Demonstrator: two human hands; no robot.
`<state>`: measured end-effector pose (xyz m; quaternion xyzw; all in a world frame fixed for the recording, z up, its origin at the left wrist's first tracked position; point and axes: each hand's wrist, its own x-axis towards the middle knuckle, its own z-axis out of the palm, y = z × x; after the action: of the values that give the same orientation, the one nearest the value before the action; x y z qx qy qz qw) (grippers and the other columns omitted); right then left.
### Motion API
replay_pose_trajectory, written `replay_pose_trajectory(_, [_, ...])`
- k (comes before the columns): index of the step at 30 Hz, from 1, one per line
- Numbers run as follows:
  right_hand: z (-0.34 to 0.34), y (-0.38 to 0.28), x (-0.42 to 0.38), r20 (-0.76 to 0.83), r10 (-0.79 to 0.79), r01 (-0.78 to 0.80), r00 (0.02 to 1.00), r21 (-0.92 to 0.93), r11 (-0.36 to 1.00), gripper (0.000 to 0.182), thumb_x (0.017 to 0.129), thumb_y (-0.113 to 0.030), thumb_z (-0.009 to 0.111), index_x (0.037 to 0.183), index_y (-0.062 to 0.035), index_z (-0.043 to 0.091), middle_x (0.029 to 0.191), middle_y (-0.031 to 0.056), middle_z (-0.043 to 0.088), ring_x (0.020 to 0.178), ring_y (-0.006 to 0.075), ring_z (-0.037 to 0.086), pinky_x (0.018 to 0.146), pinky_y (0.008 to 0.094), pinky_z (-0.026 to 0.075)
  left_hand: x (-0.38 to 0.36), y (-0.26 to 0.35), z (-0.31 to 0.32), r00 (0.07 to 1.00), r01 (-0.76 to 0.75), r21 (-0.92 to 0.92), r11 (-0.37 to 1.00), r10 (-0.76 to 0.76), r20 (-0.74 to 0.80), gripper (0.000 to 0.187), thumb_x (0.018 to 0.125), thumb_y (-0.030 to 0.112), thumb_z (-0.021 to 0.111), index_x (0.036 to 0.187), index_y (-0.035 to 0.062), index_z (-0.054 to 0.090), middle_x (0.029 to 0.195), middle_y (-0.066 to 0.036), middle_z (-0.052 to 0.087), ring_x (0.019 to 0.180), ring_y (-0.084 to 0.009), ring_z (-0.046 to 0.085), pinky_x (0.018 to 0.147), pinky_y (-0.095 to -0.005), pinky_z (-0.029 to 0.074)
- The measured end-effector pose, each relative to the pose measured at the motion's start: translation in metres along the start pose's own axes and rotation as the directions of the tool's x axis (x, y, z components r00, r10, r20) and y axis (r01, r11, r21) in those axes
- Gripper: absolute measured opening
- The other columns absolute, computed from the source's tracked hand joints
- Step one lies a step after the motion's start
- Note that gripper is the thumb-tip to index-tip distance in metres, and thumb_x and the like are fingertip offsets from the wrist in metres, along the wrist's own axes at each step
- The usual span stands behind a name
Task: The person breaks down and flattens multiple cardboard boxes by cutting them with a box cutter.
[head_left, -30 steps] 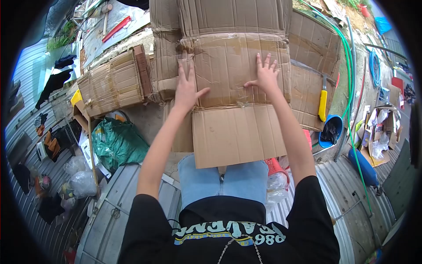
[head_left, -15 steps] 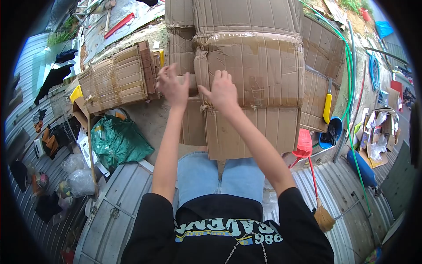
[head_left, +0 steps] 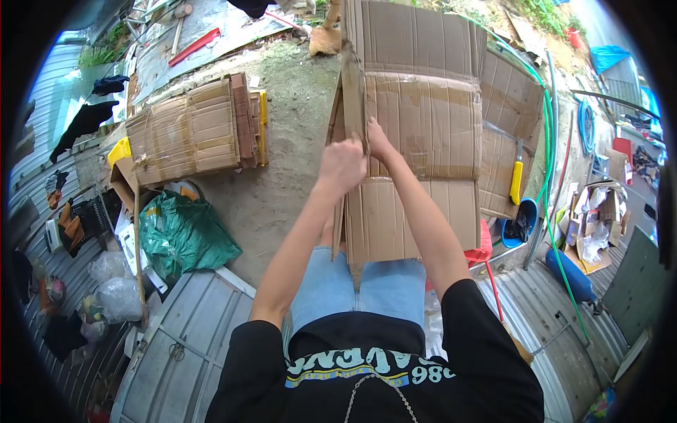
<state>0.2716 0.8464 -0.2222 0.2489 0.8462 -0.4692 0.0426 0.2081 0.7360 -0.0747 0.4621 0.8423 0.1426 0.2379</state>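
Observation:
A large flattened cardboard box point(head_left: 423, 120), creased and taped, lies in front of my legs. Its left part stands raised as a narrow upright flap point(head_left: 354, 92). My left hand point(head_left: 343, 167) is closed in a fist on the flap's left side, with the fingertips hidden. Just right of it, my right hand point(head_left: 380, 141) is closed at the fold beside the flap, and its fingers are partly covered. The lower end of the cardboard reaches my knees.
On the left lie a stack of folded cardboard point(head_left: 187, 130) and a green sack point(head_left: 185, 229). Another flattened box point(head_left: 511, 102) lies to the right, with a yellow-handled knife point(head_left: 517, 182) on it. Beside it are a blue bucket point(head_left: 520, 224) and a green hose point(head_left: 548, 141).
The cardboard's left part has swung up from lying flat to upright, baring the ground on the left. Both hands have moved right and closed at that flap; before, their fingers were apart.

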Motion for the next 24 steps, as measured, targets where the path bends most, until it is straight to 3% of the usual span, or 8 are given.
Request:
replay_pose_trajectory(5, [-0.053,-0.035,-0.04,-0.102,0.065,-0.013,0.993,0.441,0.897,0.031,0.082,-0.021,0.05,0.105,-0.0001,0.05,0.1,0.0161,0.05,0.095,0.0279,0.048,0.082,0.0353,0.039,-0.005,-0.011,0.001,0.999,0.004,-0.01,1.0,-0.004,-0.035,0.033,0.071,0.022,0.057,0.09,-0.0048,0.057,0.076,-0.017,0.06,0.067,-0.0296,0.06,0.062,-0.0351,0.049])
replay_pose_trajectory(11, [-0.168,-0.064,-0.092,0.131,0.201,-0.23,0.971,0.749,0.622,0.035,0.089,-0.025,0.046,0.112,0.0005,0.046,0.106,0.0046,0.053,0.096,0.0125,0.049,0.082,0.0271,0.039,-0.004,-0.043,-0.007,0.951,0.254,-0.521,0.815,-0.309,-0.02,0.07,0.07,0.032,0.062,0.128,0.0059,0.035,0.068,-0.008,0.059,0.059,-0.0202,0.059,0.06,-0.0337,0.048])
replay_pose_trajectory(14, [-0.204,-0.068,-0.118,0.188,0.202,-0.256,0.961,0.88,0.401,0.033,0.089,-0.023,0.045,0.113,-0.0001,0.046,0.103,0.0036,0.055,0.094,0.0105,0.051,0.081,0.0251,0.04,0.014,-0.019,-0.004,0.985,0.172,-0.982,-0.081,0.042,0.169,0.059,0.08,0.037,0.055,0.128,0.0059,0.037,0.092,-0.01,0.06,0.074,-0.0115,0.055,0.07,-0.0272,0.044])
replay_pose_trajectory(16, [-0.221,-0.064,-0.13,0.178,0.233,-0.247,0.956,0.917,0.313,0.031,0.089,-0.021,0.045,0.111,0.0005,0.047,0.102,0.005,0.055,0.093,0.0112,0.052,0.081,0.0265,0.041,0.031,0.013,-0.003,0.968,0.251,-0.968,0.027,0.009,0.251,0.054,0.082,0.036,0.053,0.125,0.0057,0.04,0.096,-0.01,0.059,0.079,-0.0109,0.053,0.072,-0.0261,0.042])
replay_pose_trajectory(18, [-0.225,-0.039,-0.141,0.173,0.222,-0.231,0.96,0.933,0.274,0.03,0.089,-0.02,0.045,0.111,0.0005,0.047,0.103,0.0055,0.055,0.094,0.0116,0.052,0.082,0.0269,0.041,0.048,0.069,0.01,0.978,0.072,-0.875,0.479,-0.205,-0.032,0.039,0.086,0.032,0.048,0.116,0.0063,0.05,0.092,-0.006,0.057,0.083,-0.0107,0.051,0.071,-0.0266,0.041])
replay_pose_trajectory(20, [-0.233,-0.027,-0.152,0.168,0.21,-0.217,0.963,0.947,0.238,0.03,0.089,-0.019,0.045,0.111,0.0005,0.047,0.104,0.0059,0.055,0.095,0.012,0.052,0.083,0.0274,0.041,0.062,0.104,0.047,0.931,-0.103,-0.363,0.926,-0.039,-0.363,0.037,0.087,0.031,0.047,0.116,0.0085,0.049,0.094,-0.005,0.055,0.09,-0.0136,0.05,0.076,-0.03,0.04])
replay_pose_trajectory(23, [-0.245,-0.036,-0.169,0.169,0.265,-0.225,0.949,0.954,0.199,0.03,0.089,-0.019,0.045,0.112,0.0003,0.047,0.105,0.0056,0.055,0.095,0.0121,0.052,0.084,0.0279,0.041,0.075,0.163,0.125,0.829,-0.173,-0.219,0.96,0.022,-0.558,0.037,0.088,0.029,0.043,0.118,0.0084,0.045,0.107,-0.007,0.05,0.101,-0.0177,0.046,0.084,-0.0323,0.038])
replay_pose_trajectory(24, [-0.254,-0.047,-0.17,0.174,0.21,-0.216,0.962,0.957,0.196,0.03,0.089,-0.018,0.046,0.112,0.0002,0.048,0.105,0.0053,0.055,0.096,0.0121,0.052,0.084,0.0274,0.04,0.08,0.177,0.166,0.951,-0.22,-0.746,0.628,-0.031,-0.307,0.044,0.085,0.028,0.042,0.124,0.0091,0.038,0.123,-0.01,0.036,0.114,-0.0216,0.033,0.093,-0.0403,0.023])
